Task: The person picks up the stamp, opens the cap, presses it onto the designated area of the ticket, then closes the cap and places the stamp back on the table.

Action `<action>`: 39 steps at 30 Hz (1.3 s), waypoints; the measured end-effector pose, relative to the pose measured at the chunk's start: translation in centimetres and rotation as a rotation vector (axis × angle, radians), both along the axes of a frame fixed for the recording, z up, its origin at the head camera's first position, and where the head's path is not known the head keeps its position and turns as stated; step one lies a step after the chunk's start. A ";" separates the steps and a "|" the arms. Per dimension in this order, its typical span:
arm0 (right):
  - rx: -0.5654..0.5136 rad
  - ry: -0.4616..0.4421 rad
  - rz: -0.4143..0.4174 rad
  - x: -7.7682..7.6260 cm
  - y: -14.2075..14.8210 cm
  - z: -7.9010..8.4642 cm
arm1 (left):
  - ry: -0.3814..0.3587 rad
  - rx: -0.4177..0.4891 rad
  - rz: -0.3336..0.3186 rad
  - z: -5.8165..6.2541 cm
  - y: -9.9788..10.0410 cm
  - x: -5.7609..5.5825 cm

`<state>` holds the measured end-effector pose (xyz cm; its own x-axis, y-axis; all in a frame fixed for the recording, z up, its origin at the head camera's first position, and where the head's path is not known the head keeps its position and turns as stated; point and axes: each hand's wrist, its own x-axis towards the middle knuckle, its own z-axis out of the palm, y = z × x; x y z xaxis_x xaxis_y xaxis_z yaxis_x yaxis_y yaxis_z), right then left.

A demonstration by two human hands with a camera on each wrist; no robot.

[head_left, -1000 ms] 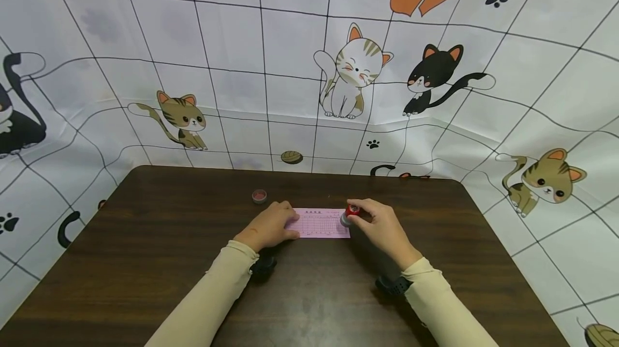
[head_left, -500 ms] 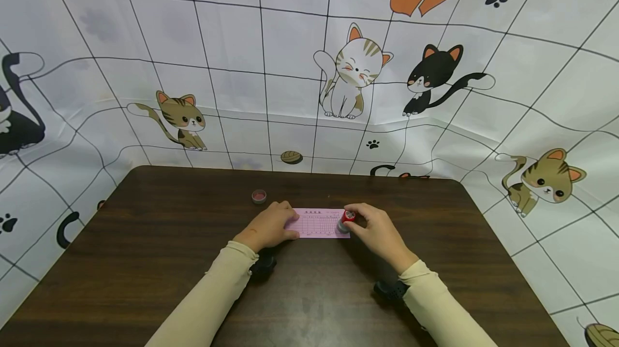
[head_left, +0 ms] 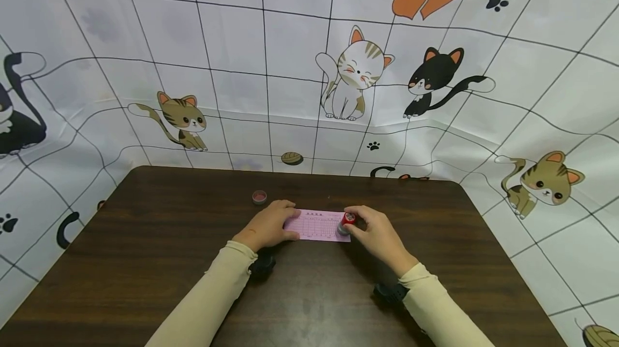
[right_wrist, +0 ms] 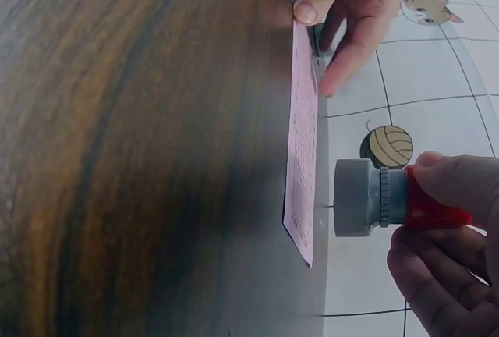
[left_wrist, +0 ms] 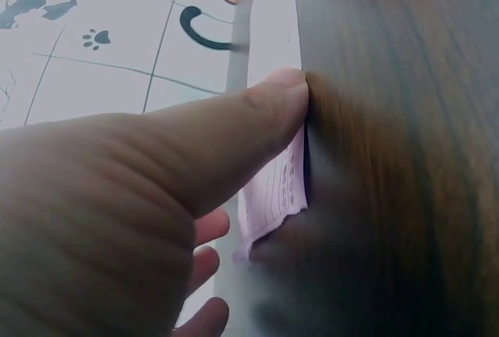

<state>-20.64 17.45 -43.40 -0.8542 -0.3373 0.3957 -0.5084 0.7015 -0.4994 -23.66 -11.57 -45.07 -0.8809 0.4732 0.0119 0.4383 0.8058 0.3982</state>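
My right hand (head_left: 379, 233) pinches a self-inking stamp (right_wrist: 360, 198) by its red handle, between thumb and fingers. The stamp's grey end faces a pink printed slip of paper (head_left: 316, 225), over its right part. A gap shows between stamp and paper in the right wrist view. My left hand (head_left: 268, 225) rests on the slip's left end, thumb at the near edge and fingers toward the far edge. In the left wrist view the straight thumb (left_wrist: 261, 115) presses the paper, whose torn-looking short edge shows below it.
A small round container (head_left: 259, 197) with red inside sits behind the left hand on the dark wooden table (head_left: 300, 304). A white curtain-like backdrop (head_left: 232, 41) with printed cats and grid lines stands behind the table.
My right hand has brought the stamp slightly left and down over the slip's right part. The left hand stays on the paper. The head view has shifted slightly.
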 end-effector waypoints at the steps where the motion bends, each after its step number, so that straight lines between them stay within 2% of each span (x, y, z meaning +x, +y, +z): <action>1: -0.006 -0.004 -0.005 0.0 0.0 0.0 | -0.008 -0.005 -0.002 -0.1 -0.1 0.0; 12: -0.005 0.012 -0.010 0.3 0.1 0.0 | -0.054 -0.034 0.009 -0.2 -0.4 -0.1; 20: 0.043 0.017 -0.005 -0.1 -0.2 -0.9 | -0.068 -0.034 0.009 0.0 -0.2 -0.2; 30: 0.114 -0.042 -0.017 -0.1 -0.5 -1.3 | -0.080 -0.023 0.006 0.5 -0.2 -0.1; 33: 0.199 -0.007 -0.005 -0.1 -0.6 -1.1 | -0.093 -0.011 0.018 0.6 -0.3 -0.2; 39: 0.416 0.202 0.050 0.4 -1.0 -0.8 | -0.114 -0.005 0.026 0.5 -0.3 -0.3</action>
<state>-20.21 16.48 -44.24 -0.7527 -0.5416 0.3744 -0.6048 0.7935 -0.0680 -23.99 -11.83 -44.59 -0.8883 0.4501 -0.0911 0.3695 0.8183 0.4403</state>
